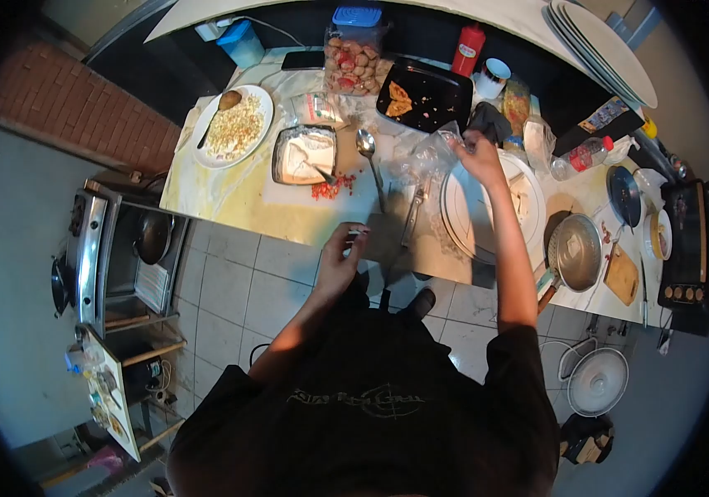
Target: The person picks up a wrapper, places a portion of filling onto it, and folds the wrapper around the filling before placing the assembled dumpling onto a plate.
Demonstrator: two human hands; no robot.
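Observation:
My right hand (pixel 480 157) reaches over the plates and is closed on a clear plastic bag (pixel 431 156), which spreads to its left. Beneath that arm are large white plates (pixel 528 186) with some pale food on them. My left hand (pixel 342 255) is at the table's front edge with its fingers curled together. A small pale spot shows at those fingertips, too small to name. Between the hands lie metal tongs (pixel 412 214) and a large spoon (pixel 368 149). A square black bowl (pixel 298 166) of creamy white mix, with a spoon in it, is further left, beside chopped red bits (pixel 334 187).
A plate of chopped food (pixel 265 124) stands at the far left. Behind are a jar of round brown items (pixel 353 70), a black tray (pixel 446 93) with folded pieces and a red bottle (pixel 469 48). To the right are a pan (pixel 578 253), a cutting board (pixel 622 275) and an oven (pixel 686 240).

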